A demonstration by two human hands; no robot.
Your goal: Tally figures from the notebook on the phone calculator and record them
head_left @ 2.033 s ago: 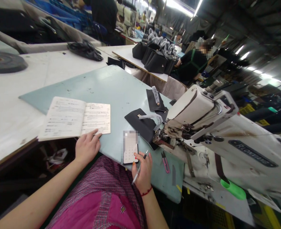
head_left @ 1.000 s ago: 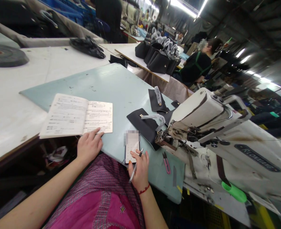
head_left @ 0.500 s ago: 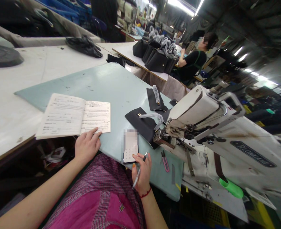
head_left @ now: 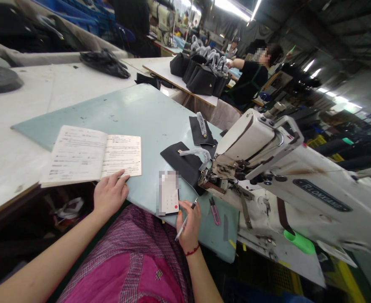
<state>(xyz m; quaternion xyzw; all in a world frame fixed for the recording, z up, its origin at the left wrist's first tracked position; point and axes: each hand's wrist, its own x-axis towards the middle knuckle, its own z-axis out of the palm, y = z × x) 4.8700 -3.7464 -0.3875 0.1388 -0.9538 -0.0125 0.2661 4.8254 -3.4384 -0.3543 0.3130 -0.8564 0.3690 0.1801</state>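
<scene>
So the left hand lies open, its fingers loosely spread and gripping nothing, with the fingertips touching the lower edge of an open notebook full of lines of writing. The notebook lies flat on a pale blue-green table top. The right hand is curled, thumb and fingers pinching a slim pen that slants across it, and a red thread bracelet circles the wrist. Just left of that hand, a smartphone lies flat with its screen up, partly pixelated, between the two hands.

Just right of the pen sit pink-handled thread snips, near the arm of a white industrial sewing machine. Two black flap panels with small gold-coloured fittings lie by its needle end, one draped with clear plastic wrap. Farther off, black handbags stand in a row on another table, beside a co-worker in a dark top — arm reaching toward them.
</scene>
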